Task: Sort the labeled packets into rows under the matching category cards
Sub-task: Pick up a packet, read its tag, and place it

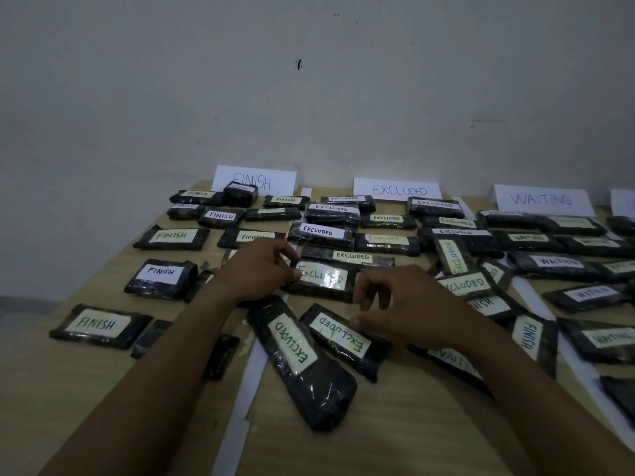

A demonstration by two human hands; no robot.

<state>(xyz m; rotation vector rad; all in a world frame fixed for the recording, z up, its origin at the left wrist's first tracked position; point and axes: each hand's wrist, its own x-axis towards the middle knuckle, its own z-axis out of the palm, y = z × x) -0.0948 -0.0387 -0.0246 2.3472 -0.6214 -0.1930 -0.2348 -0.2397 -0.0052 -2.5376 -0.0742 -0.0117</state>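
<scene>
The fingers (292, 273) of the left hand (261, 269) are curled and pinch the left end of a flat EXCLUDED packet (323, 281); the right hand (398, 300) hangs just beside that packet's right end with its fingers loosely curled and nothing in them. Dark wrapped packets crowd the wooden table (395, 424) on all sides, in rough rows under the FINISH card (254, 180), the EXCLUDED card (397, 190) and the WAITING card (543, 199), which stand against the wall. A white paper strip (247, 383) runs between the FINISH and EXCLUDED columns. Near the person, a long tilted packet (302, 362) and a shorter slanted packet (343, 336), both marked EXCLUDED, lie askew just below the pinched one. The pinched packet sits between the two hands, its label facing up under glare. The right thumb is close to the slanted packet, but contact cannot be told. The right forearm covers part of a WAITING packet (453, 364), and a stray FINISH packet (529, 334) lies beside it. A fourth card (623, 202) is cut off at the right edge, unreadable.
</scene>
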